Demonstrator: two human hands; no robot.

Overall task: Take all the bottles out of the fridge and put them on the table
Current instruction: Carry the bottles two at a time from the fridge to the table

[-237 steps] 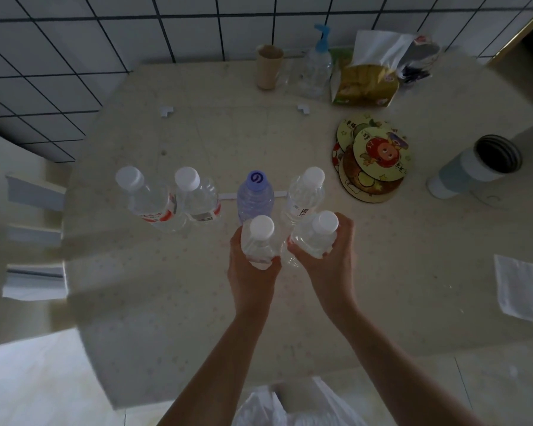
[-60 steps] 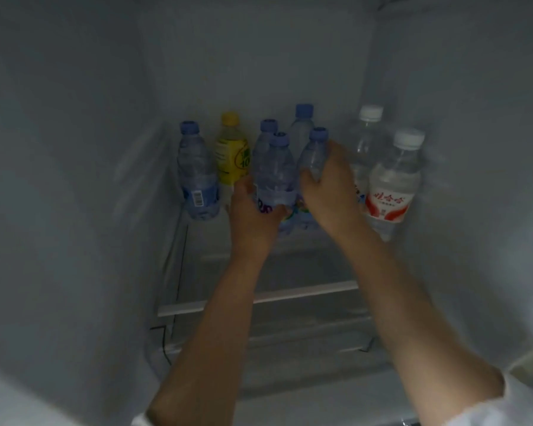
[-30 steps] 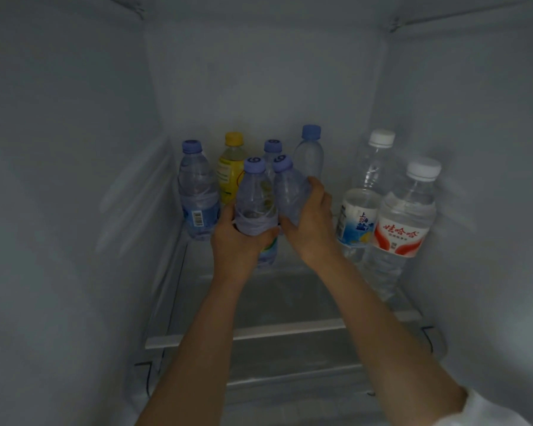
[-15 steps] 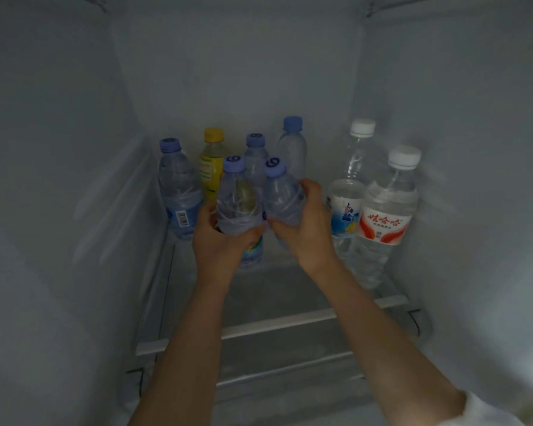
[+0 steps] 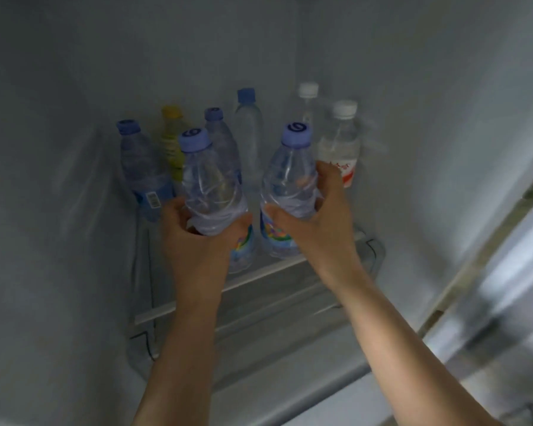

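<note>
Inside the fridge [image 5: 74,149], six bottles stand at the far end of the shelf [image 5: 237,281]. Nearer, left hand [image 5: 197,241] grips one blue-capped bottle [image 5: 211,192], right hand [image 5: 317,222] grips another [image 5: 290,176], both tilted.

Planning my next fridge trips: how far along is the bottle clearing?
Nothing finished shows here. In hand: left hand and right hand each grip a blue-capped bottle. Left: six bottles on the shelf, including the yellow one.
</note>
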